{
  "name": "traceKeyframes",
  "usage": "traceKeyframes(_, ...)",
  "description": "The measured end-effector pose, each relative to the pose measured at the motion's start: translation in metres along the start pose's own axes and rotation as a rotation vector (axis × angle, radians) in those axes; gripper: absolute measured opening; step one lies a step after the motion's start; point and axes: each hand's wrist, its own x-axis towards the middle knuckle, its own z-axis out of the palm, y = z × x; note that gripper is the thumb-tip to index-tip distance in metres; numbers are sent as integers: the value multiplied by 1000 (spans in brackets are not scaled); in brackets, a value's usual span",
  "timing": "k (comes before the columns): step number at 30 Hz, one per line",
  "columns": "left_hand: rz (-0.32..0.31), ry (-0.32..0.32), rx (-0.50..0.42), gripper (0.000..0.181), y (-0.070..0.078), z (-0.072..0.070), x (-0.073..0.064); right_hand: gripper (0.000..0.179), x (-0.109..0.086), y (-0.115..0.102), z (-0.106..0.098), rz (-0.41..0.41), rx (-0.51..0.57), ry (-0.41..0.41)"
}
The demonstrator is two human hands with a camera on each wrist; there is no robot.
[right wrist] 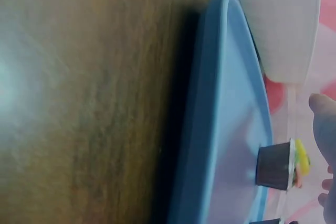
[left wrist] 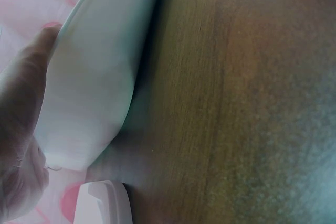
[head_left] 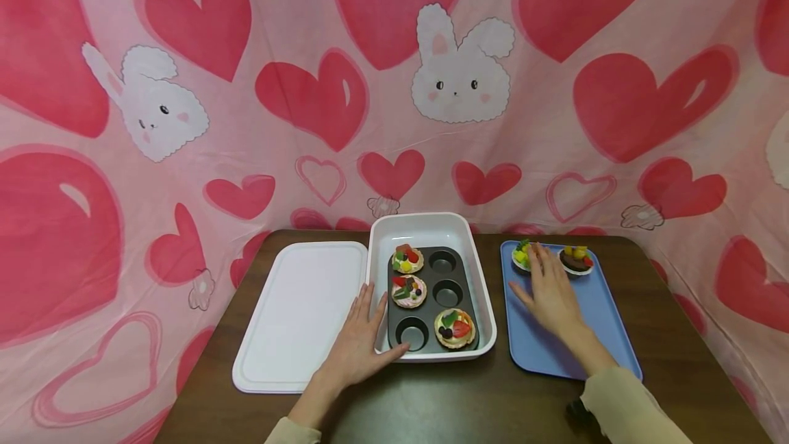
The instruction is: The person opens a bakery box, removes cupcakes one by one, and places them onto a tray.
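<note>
My right hand (head_left: 551, 300) is released, fingers extended above the flat blue rectangular tray (head_left: 607, 324), nearest the small cupcake with yellow and green topping (head_left: 520, 256) at the tray's far left; I can't tell whether it touches. A brown-topped cupcake with yellow and red fruit (head_left: 576, 263) sits to the right. My left hand (head_left: 356, 347) is released too, fingers spread at the near left corner of the deep white bin (head_left: 483, 314). Inside, a dark grey muffin pan (head_left: 429, 311) holds three round fruit tarts (head_left: 455, 329). Left of the bin, a white rectangular board (head_left: 302, 317) lies on the brown wooden table (head_left: 444, 406).
</note>
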Motion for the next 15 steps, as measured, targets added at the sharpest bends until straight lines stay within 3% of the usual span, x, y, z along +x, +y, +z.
traceKeyframes(6,2,4,0,112,0,1,0,91,-2,-16,-9,-73,18,-35)
traceKeyframes(15,7,7,2,112,0,0,0,105,2,-41,-26,-168,132,-183)
